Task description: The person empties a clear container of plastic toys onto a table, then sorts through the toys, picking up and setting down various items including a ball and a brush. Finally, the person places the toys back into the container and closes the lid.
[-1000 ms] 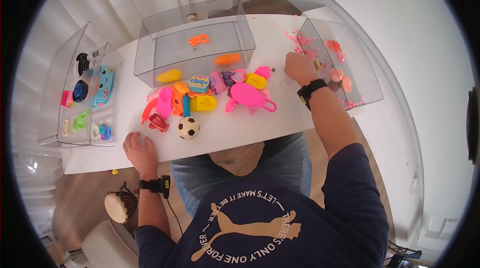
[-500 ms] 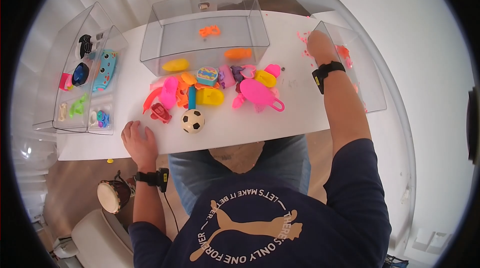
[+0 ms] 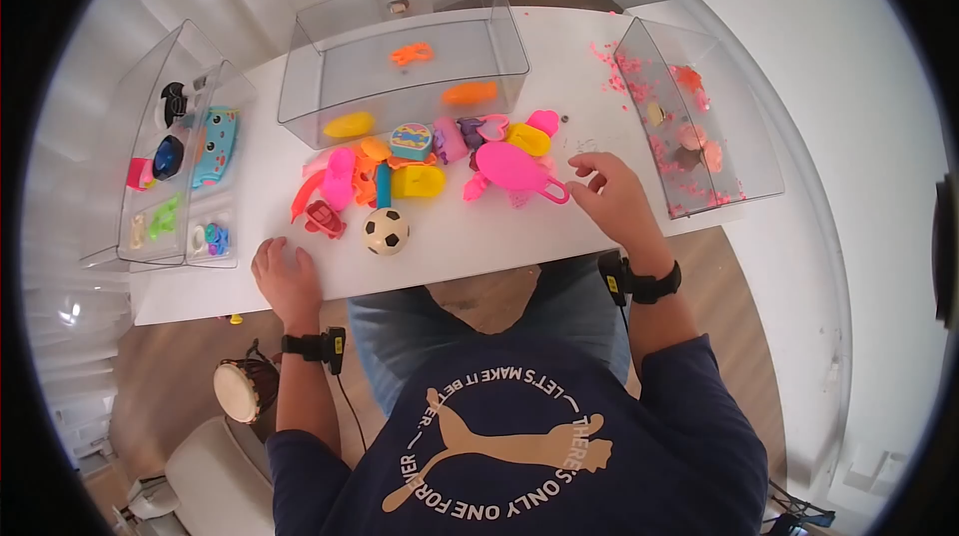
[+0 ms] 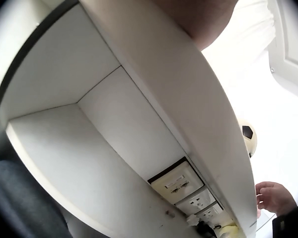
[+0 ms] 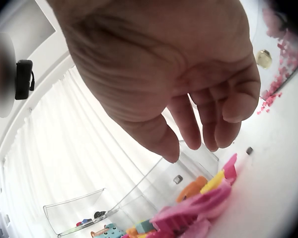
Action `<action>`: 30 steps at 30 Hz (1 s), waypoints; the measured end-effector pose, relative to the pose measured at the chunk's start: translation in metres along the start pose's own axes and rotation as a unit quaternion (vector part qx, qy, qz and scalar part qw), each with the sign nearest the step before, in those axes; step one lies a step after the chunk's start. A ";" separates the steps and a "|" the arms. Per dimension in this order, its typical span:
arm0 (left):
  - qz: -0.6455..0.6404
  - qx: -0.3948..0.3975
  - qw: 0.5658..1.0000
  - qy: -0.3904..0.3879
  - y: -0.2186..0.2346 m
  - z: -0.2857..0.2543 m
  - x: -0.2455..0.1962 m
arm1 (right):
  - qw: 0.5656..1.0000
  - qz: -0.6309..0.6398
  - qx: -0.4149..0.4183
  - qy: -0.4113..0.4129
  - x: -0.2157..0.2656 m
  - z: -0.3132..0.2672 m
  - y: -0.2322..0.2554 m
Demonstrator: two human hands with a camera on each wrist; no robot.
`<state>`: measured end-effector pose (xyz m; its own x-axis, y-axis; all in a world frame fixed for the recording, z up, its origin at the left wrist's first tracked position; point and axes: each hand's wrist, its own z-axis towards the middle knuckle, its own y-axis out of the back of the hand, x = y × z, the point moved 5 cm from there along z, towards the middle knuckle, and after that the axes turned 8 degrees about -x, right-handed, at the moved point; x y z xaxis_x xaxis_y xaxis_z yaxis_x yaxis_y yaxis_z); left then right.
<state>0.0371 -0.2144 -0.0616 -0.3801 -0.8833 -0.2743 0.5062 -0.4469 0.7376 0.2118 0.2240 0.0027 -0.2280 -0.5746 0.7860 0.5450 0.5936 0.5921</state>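
My right hand hovers over the white table beside the handle of a bright pink pan-shaped toy. In the right wrist view its fingers hang loosely bent with nothing between them, above the pink toy. My left hand rests at the table's front edge, fingers relaxed and holding nothing. Between the hands lies a heap of toys: a yellow scoop-like piece, a teal-and-yellow toy, a red toy car and a soccer-ball toy with a blue handle.
A clear bin at the back holds orange and yellow toys. Another clear bin on the right holds pink pieces, with small pink bits scattered beside it. On the left, a divided clear bin contains several toys. A drum stands below.
My right hand, earlier closed by the right bin and then reaching over its wall, has come back left and nearer, its fingers loosened, beside the pink toy. The left hand stays put.
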 end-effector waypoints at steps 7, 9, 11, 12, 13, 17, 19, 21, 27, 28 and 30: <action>0.008 0.009 1.000 0.017 -0.003 -0.001 0.005 | 0.996 -0.001 -0.061 0.064 -0.011 -0.014 -0.015; -0.048 -0.036 0.998 0.014 -0.002 -0.005 0.006 | 0.992 0.036 -0.099 0.064 -0.022 -0.016 -0.023; -0.099 -0.063 0.993 0.000 0.011 -0.006 -0.009 | 0.988 0.080 -0.122 0.051 -0.029 -0.019 -0.030; -0.124 -0.064 0.990 -0.003 0.020 -0.004 -0.026 | 0.985 0.103 -0.130 0.038 -0.033 -0.022 -0.031; -0.154 -0.062 0.986 -0.004 0.028 -0.003 -0.045 | 0.983 0.123 -0.135 0.026 -0.037 -0.024 -0.032; -0.219 -0.003 0.972 -0.082 0.049 0.004 -0.111 | 0.968 0.146 -0.196 0.058 -0.048 -0.028 -0.031; -0.215 0.040 0.972 -0.081 0.044 0.003 -0.129 | 0.970 0.120 -0.194 0.084 -0.042 -0.033 -0.029; -0.209 0.085 0.971 -0.077 0.035 0.003 -0.138 | 0.970 0.108 -0.194 0.102 -0.041 -0.033 -0.030; -0.187 0.162 0.967 -0.060 0.010 0.002 -0.144 | 0.971 0.071 -0.199 0.113 -0.038 -0.033 -0.030; -0.197 0.169 0.965 -0.050 0.007 0.001 -0.143 | 0.972 0.067 -0.198 0.109 -0.038 -0.034 -0.031; -0.216 0.165 0.962 -0.038 0.004 -0.002 -0.137 | 0.972 0.045 -0.200 0.113 -0.042 -0.032 -0.033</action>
<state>0.0926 -0.0955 -0.0227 -0.5614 -0.6068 -0.5627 0.0197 -0.6896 0.7240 0.2297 0.2106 -0.0558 -0.0067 -0.6670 0.7450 0.8350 0.4062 0.3712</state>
